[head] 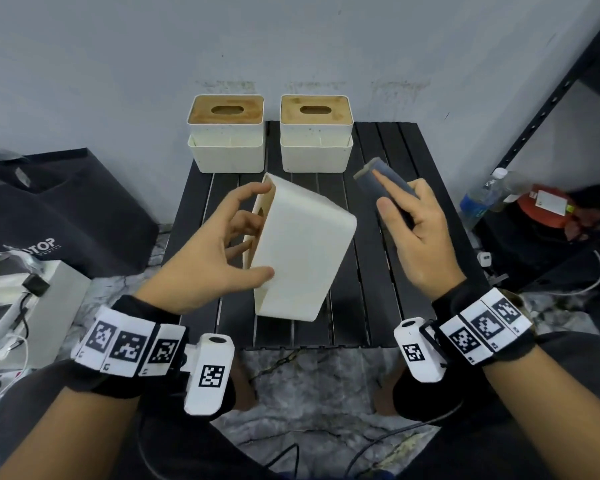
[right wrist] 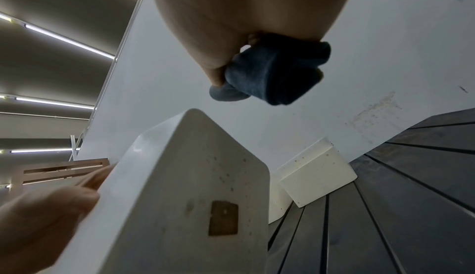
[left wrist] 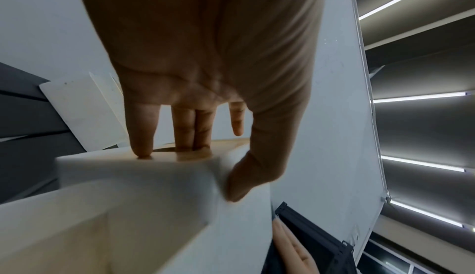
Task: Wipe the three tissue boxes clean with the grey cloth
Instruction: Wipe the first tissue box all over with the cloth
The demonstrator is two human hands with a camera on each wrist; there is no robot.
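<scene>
Meanwhile, at centre frame, my left hand (head: pixel 219 251) grips one tissue box (head: pixel 302 251) tipped on end over the black slatted table (head: pixel 378 271), fingers across its wooden lid and thumb curled onto the white side. My right hand (head: pixel 416 237), right of centre, clutches the folded grey cloth (head: pixel 385 183), clear of the box. Specks dot the box's underside; two more boxes (head: pixel 226 133) wait at upper centre, apparently unwiped, so most work remains.

Tilted cream tissue box (head: pixel 302 251) held; two others (head: pixel 226 133) upright behind; grey cloth (head: pixel 383 183) folded.
</scene>
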